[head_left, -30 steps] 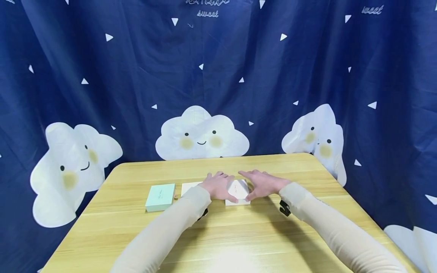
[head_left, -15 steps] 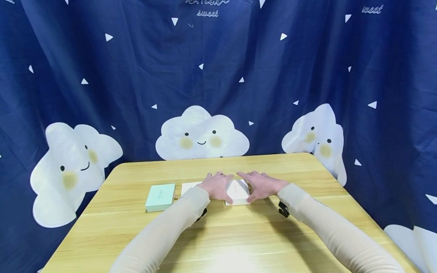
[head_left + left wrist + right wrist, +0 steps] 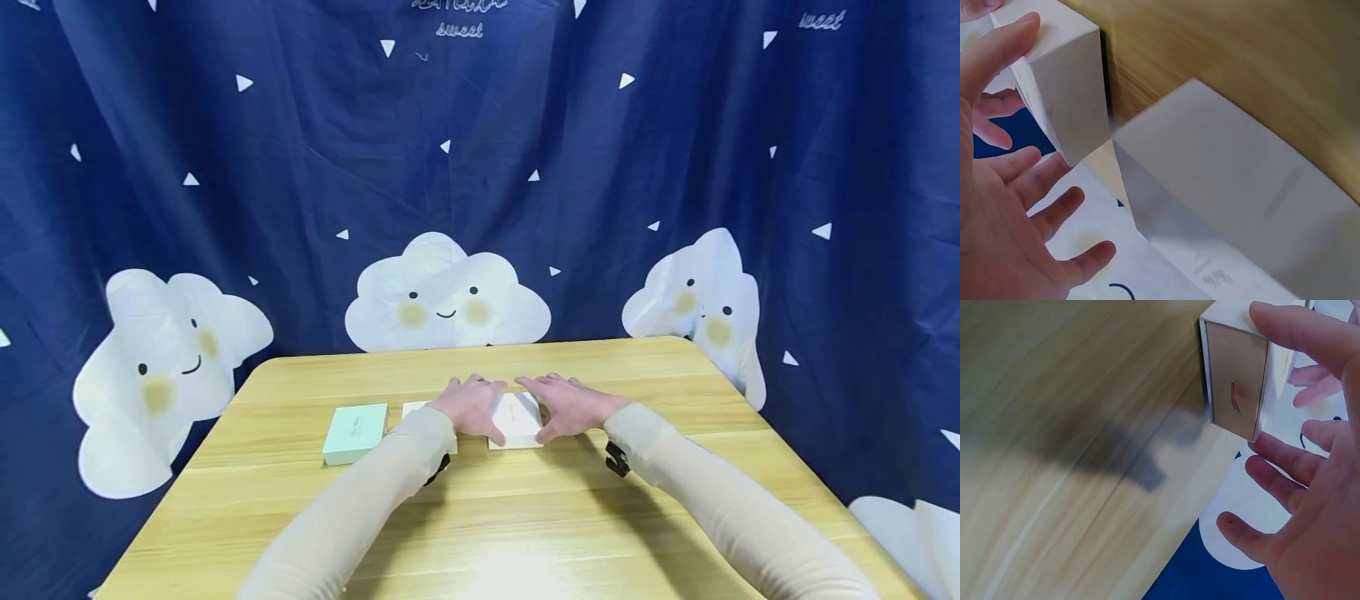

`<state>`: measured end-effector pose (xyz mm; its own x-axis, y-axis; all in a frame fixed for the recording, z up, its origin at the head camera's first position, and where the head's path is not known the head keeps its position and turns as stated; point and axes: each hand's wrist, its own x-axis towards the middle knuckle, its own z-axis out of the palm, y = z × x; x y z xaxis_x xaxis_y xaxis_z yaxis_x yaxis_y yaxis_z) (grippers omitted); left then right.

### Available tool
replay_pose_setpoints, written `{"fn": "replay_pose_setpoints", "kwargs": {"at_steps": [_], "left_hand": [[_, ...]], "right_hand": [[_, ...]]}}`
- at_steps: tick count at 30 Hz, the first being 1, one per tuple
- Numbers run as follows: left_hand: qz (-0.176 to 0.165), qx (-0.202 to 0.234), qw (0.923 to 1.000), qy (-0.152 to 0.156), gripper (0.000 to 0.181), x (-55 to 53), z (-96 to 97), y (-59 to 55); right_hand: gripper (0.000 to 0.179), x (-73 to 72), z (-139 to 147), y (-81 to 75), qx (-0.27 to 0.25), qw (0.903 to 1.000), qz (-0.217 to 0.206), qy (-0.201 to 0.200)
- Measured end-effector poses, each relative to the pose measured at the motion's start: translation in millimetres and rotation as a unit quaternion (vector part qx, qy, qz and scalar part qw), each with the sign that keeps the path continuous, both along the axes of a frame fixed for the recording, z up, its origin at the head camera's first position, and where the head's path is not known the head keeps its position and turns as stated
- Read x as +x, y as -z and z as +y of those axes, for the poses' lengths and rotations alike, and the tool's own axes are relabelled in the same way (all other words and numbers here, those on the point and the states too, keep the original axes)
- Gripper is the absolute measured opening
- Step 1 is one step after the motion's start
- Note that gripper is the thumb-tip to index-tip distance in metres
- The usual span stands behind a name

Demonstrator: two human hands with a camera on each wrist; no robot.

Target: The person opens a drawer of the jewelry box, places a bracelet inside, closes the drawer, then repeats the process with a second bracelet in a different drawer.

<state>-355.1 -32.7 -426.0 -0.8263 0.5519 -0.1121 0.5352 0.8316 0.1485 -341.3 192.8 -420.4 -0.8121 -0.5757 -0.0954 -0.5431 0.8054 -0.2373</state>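
A white drawer-style box (image 3: 515, 421) with small lettering on top lies flat on the wooden table. My left hand (image 3: 471, 407) pinches its left end, thumb on the near side and fingertips at the far edge. On the right end my right hand (image 3: 572, 406) does the same, its thumb (image 3: 1285, 325) against the near face and the lower fingers spread free. The box's right end shows a pinkish inner drawer with a small ribbon tab (image 3: 1235, 399). A second white box (image 3: 1235, 162) stands left of the held one, partly hidden under my left hand and sleeve in the head view.
A mint-green box (image 3: 356, 433) lies at the left end of the row, beside the second white box. The wooden table (image 3: 480, 517) runs back to a dark blue curtain (image 3: 480, 150) printed with clouds.
Both hands have closed in on the box's two ends. Since half a second ago the box and both hands have slid slightly left, toward the second white box.
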Motion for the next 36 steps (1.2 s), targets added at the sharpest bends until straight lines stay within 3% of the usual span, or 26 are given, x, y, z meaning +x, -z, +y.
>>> {"fn": "replay_pose_setpoints", "kwargs": {"at_steps": [15,24,36], "left_hand": [[-0.013,-0.002,0.9997,-0.021,0.104,2.2,-17.5,-3.3],[-0.023,0.021,0.9990,-0.032,0.100,7.0,-25.8,-7.9],[-0.014,0.017,0.9991,-0.036,0.094,4.1,-30.9,-4.5]], "right_hand": [[0.107,-7.8,-17.0,1.2,-0.002,0.9999,-0.004,-0.014],[0.105,-12.5,-26.0,0.9,-0.012,0.9996,-0.010,-0.025],[0.105,-14.8,-31.7,2.7,-0.018,0.9996,-0.012,-0.020]]}}
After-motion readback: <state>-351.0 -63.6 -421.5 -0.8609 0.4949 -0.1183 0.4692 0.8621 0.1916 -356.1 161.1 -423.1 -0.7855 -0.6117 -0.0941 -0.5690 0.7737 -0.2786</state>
